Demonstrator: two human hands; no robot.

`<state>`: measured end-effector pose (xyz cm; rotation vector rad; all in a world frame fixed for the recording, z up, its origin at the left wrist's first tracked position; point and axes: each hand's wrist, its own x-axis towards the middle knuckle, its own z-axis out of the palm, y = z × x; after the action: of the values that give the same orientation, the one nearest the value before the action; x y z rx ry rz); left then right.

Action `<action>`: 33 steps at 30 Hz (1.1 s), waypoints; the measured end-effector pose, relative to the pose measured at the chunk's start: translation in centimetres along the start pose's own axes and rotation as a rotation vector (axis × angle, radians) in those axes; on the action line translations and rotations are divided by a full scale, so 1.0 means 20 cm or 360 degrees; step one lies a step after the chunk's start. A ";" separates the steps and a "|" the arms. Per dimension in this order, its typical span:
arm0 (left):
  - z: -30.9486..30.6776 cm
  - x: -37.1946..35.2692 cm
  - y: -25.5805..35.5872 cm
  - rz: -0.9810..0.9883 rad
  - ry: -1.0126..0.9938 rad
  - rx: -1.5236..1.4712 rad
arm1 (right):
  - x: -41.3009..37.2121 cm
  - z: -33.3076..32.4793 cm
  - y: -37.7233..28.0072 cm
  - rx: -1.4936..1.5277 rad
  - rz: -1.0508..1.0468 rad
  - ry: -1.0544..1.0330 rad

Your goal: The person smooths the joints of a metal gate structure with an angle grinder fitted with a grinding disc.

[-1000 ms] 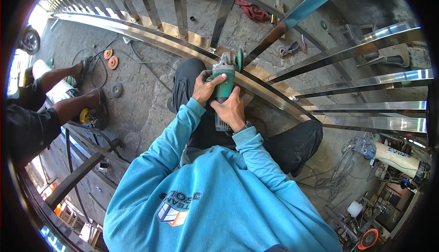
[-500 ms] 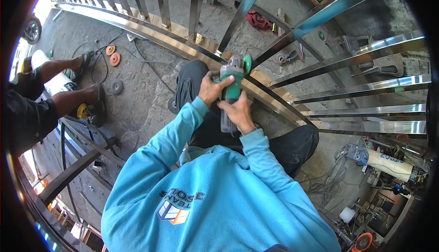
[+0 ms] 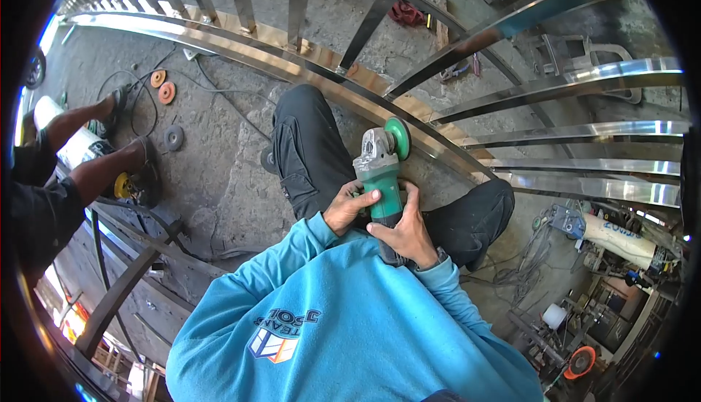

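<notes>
Grinder (image 3: 380,183) drawn back, disc (image 3: 399,138) pointing forward.

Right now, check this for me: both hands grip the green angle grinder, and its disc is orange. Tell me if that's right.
Not quite. In the head view the left hand and right hand both grip the green angle grinder, but its disc is green, not orange.
</notes>
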<state>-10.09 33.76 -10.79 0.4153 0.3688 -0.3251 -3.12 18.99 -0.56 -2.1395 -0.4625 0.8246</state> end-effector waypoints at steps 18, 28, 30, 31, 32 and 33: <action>0.21 -0.09 0.16 0.0775 0.0578 0.0681 | 0.11 0.10 -0.19 -0.0260 -0.0308 0.0519; 0.36 -0.10 0.20 0.1218 0.0923 0.1301 | 0.35 -0.08 -0.20 0.0356 -0.0643 0.0215; 0.36 -0.12 0.20 0.1283 0.0960 0.1329 | 0.39 -0.13 -0.24 0.0509 -0.0541 0.0101; 0.36 -0.12 0.20 0.1340 0.0981 0.1330 | 0.44 -0.13 -0.22 0.0476 -0.0497 0.0101; 0.37 -0.13 0.20 0.1397 0.1006 0.1330 | 0.48 -0.12 -0.19 0.0498 -0.0521 0.0085; 0.38 -0.14 0.19 0.1415 0.1047 0.1437 | 0.52 -0.13 -0.18 0.0665 -0.0630 0.0061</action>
<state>-9.07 34.28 -1.91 1.5247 0.6237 0.5753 5.90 25.69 -0.64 -1.6072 -0.6099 0.5912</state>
